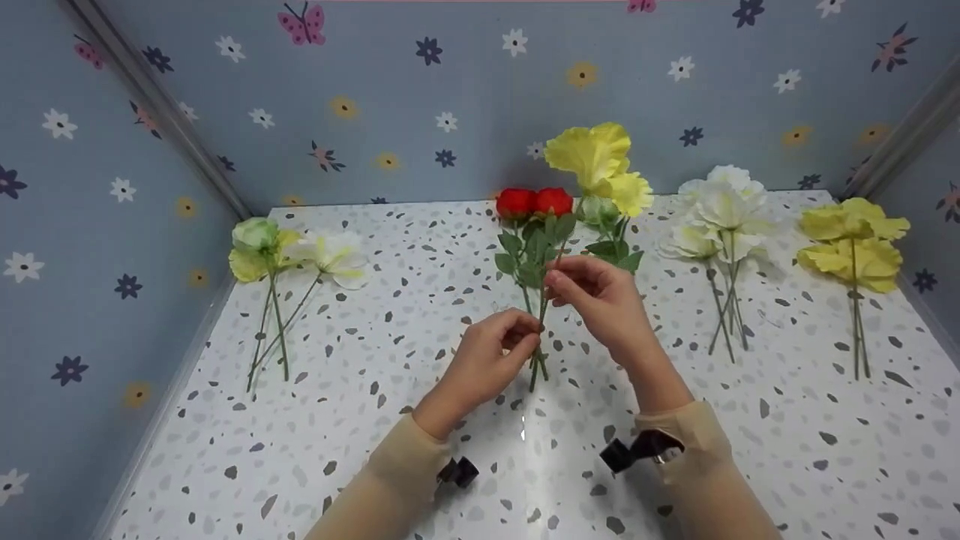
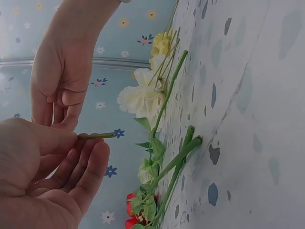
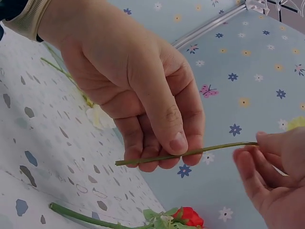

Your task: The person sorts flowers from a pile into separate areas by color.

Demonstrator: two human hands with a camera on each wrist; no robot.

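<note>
A long-stemmed artificial yellow flower [image 1: 592, 157] is held above the table, its ruffled petals leaning toward the back wall. My left hand [image 1: 487, 356] pinches the lower stem [image 3: 214, 148] between thumb and fingers, close to its cut end. Higher up the same stem, my right hand [image 1: 606, 304] pinches it with thumb and fingertips. Just behind the hands lie two red roses [image 1: 516, 204] with green leaves. A pale green bud [image 1: 598, 210] on a leafy stem lies beside them, partly hidden by the yellow petals.
White flowers [image 1: 727, 206] and yellow flowers [image 1: 855, 247] lie in groups to the right. On the left a mixed group holds a green bloom [image 1: 255, 234], a yellow one and a white one [image 1: 334, 255]. Patterned panels [image 1: 292, 135] enclose the speckled table [image 1: 420, 277].
</note>
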